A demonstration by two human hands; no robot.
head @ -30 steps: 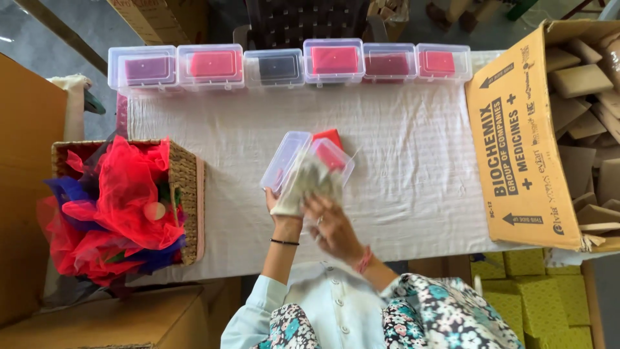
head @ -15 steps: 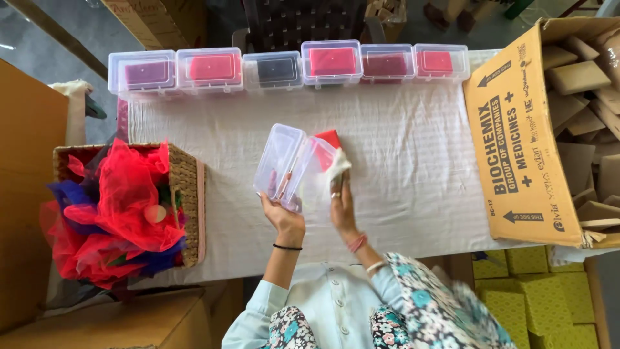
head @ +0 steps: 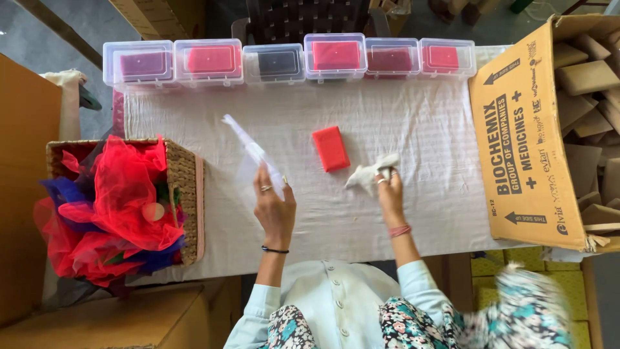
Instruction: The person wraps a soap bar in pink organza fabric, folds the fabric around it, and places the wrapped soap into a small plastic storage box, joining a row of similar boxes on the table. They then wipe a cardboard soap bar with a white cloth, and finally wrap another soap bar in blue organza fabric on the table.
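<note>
My left hand (head: 272,205) holds a clear plastic box (head: 250,154) up by its lower end, tilted edge-on toward the left. My right hand (head: 389,189) grips a crumpled white cloth (head: 369,172) just above the white tablecloth (head: 413,123). A red rectangular block (head: 330,148) lies flat on the tablecloth between the two hands, slightly left of the cloth and touching neither hand.
Several clear lidded boxes (head: 294,59) with red, purple and dark inserts line the far edge. A wicker basket (head: 184,194) of red and blue netting sits at the left. An open cardboard carton (head: 526,136) of brown pieces stands at the right.
The hands have parted: the left carried the clear box leftward, the right moved right and down with the cloth. The red block, earlier behind the box, now lies bare on the tablecloth.
</note>
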